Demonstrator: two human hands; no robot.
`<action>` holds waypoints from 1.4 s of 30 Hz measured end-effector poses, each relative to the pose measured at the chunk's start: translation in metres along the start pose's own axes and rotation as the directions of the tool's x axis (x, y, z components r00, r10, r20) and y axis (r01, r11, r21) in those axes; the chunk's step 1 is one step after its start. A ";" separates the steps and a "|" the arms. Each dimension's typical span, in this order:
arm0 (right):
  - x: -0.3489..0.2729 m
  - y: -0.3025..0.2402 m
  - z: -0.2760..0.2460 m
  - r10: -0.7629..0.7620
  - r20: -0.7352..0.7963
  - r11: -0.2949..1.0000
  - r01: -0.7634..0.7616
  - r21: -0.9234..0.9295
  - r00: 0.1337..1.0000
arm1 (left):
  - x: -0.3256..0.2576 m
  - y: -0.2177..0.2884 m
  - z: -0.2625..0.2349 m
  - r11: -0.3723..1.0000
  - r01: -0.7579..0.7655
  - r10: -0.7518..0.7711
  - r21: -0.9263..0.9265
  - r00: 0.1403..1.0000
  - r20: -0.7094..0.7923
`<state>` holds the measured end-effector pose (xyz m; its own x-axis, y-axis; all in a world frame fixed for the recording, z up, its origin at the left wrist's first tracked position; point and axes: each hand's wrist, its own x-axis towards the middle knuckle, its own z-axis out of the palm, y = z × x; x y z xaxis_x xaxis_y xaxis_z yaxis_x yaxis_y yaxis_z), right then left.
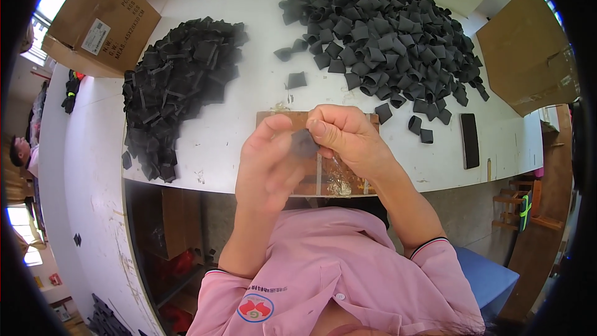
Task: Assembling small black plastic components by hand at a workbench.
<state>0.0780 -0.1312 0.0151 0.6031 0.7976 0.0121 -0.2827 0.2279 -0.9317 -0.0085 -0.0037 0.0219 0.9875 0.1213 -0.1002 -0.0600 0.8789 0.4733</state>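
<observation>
Above the table's near edge, my right hand (351, 140) pinches a small dark grey fabric piece (304, 144) between thumb and fingers. My left hand (267, 158) is at the other side of this piece, and its fingers are smeared by motion, so its grip cannot be made out. Beneath both hands lies a brown board (348, 182) with worn tape on it. Beyond them to the right spreads a large heap of dark grey fabric tubes (385, 37). At left is a smaller pile of flatter black pieces (186, 81).
A phone (470, 141) lies on the white table (261, 43), right of the big heap. Cardboard boxes stand at the far left (115, 9) and at the right (528, 56). A single loose dark piece (296, 80) lies between the piles. A blue stool (491, 277) is at lower right.
</observation>
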 end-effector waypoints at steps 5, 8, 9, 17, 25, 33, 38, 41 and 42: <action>0.012 -0.010 -0.002 0.080 -0.007 0.994 -0.080 0.071 0.997 | 0.012 0.005 0.003 0.944 0.080 -0.075 -0.320 0.997 0.027; 0.005 0.014 -0.009 0.078 -0.027 0.994 -0.075 0.083 0.997 | 0.009 -0.005 -0.019 0.970 0.123 -0.117 -0.208 0.992 0.040; 0.003 0.015 -0.010 0.076 -0.029 0.994 -0.074 0.082 0.997 | 0.006 -0.009 -0.019 0.983 0.104 -0.102 -0.153 0.995 0.019; -0.006 -0.010 -0.002 -0.203 -0.281 0.861 0.035 -0.508 0.938 | 0.011 -0.008 0.000 0.595 -0.336 0.436 0.730 0.898 0.058; -0.016 -0.005 0.015 -0.735 0.109 0.174 0.342 -0.924 0.670 | 0.013 -0.009 0.003 0.354 -0.558 0.497 0.751 0.792 0.354; -0.011 -0.010 0.018 -0.765 0.234 -0.044 0.314 -0.948 0.600 | 0.003 -0.009 0.006 0.786 -0.455 0.501 0.418 0.865 -0.001; -0.011 -0.011 0.020 -0.767 0.147 0.103 0.346 -0.932 0.624 | 0.003 -0.013 0.004 0.705 -0.469 0.557 0.532 0.831 -0.007; -0.010 -0.004 0.006 -0.716 0.164 0.145 0.375 -0.916 0.679 | 0.004 -0.015 0.010 0.600 -0.547 0.613 0.584 0.783 0.103; -0.011 0.000 0.001 -0.667 0.145 0.209 0.370 -0.905 0.731 | 0.003 -0.015 0.010 0.566 -0.553 0.622 0.612 0.773 0.123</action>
<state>0.0706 -0.1393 0.0154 0.5214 0.5118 0.6828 0.8393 -0.1633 -0.5186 -0.0029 -0.0208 0.0232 0.7439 0.5839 0.3250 -0.4911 0.1477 0.8585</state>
